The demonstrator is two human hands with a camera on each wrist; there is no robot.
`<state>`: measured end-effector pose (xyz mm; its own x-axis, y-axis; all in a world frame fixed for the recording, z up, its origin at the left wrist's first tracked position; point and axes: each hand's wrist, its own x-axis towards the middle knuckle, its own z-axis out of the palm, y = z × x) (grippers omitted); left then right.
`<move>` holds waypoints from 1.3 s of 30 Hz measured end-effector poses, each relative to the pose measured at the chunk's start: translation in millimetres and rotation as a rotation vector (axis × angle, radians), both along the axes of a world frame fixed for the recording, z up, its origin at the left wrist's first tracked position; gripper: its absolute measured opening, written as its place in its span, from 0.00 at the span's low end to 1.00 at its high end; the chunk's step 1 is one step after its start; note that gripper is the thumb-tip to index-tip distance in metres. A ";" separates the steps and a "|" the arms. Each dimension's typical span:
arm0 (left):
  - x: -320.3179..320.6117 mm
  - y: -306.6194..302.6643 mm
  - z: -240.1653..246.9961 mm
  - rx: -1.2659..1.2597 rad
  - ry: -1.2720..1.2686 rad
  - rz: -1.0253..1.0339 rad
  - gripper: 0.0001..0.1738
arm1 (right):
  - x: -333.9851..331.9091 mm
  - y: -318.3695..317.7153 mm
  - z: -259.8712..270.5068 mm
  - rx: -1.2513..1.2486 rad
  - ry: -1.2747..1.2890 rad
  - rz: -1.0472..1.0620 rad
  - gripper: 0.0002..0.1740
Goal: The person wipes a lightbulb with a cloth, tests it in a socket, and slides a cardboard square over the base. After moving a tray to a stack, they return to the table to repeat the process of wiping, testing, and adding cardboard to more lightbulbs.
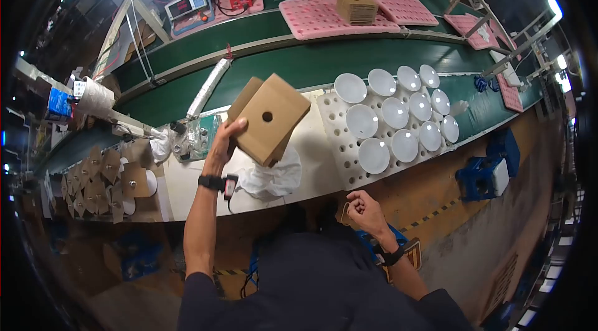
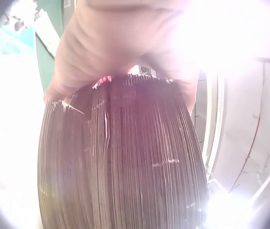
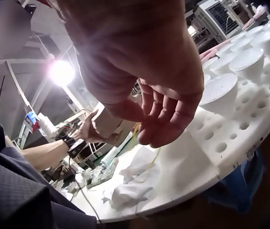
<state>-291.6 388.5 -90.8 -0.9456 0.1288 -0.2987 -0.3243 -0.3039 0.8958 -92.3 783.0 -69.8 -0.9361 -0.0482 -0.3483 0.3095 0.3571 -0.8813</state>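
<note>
My left hand [image 1: 225, 138] grips a thick stack of brown cardboard sheets [image 1: 280, 113] by its left edge, over the white worktop. The front sheet has a round dark hole in its middle. The left wrist view shows the many thin edges of the cardboard stack [image 2: 125, 162] under the palm, with fingers and thumb spanning its two sides. My right hand [image 1: 367, 211] is near the front edge of the worktop, fingers curled. Between its thumb and fingertips it pinches a thin yellow rubber band [image 3: 135, 136], which hangs in a loose loop. A crumpled white cloth [image 1: 280, 176] lies below the stack.
White lamp cups [image 1: 375, 155] stand in rows on a white board with holes [image 1: 351, 179] at right. Lamp parts with cardboard squares [image 1: 93, 184] crowd the left end. Behind runs a green conveyor [image 1: 274, 60], with pink foam trays [image 1: 305, 19] and another cardboard stack [image 1: 357, 9].
</note>
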 end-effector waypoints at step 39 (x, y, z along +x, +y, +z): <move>5.7 320.5 -53.4 -0.752 0.107 -0.086 0.44 | -51.7 137.3 -128.4 0.410 0.431 -0.122 0.19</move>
